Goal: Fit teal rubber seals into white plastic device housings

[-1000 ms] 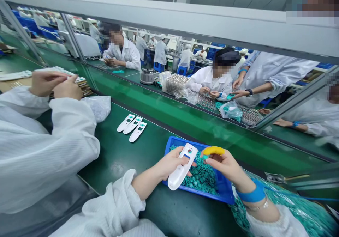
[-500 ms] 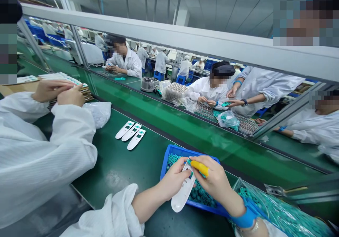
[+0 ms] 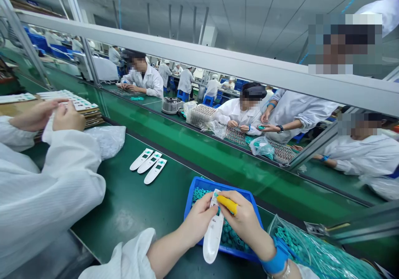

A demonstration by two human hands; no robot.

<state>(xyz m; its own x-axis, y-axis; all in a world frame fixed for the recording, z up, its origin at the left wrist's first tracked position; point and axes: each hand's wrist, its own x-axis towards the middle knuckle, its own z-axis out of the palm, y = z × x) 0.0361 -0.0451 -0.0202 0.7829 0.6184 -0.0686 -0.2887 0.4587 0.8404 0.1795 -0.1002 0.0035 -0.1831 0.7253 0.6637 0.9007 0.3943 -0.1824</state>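
Note:
My left hand is closed on a long white plastic housing, thumb near its small window. The housing is tilted, its rounded end toward me. My right hand, with a yellow finger cot on one finger and a blue band at the wrist, grips the housing's upper end. A bit of teal shows there under the fingertips; its shape is mostly hidden. Both hands are over a blue bin of small teal parts.
Three white housings with teal inserts lie left on the green bench. A clear bag of teal parts is at right. A co-worker's sleeve and a plastic bag are at left. A conveyor belt runs behind.
The housing has turned more upright in my hands, and both hands sit slightly further left in view. At left, the co-worker's hands have shifted left. The view has moved a little.

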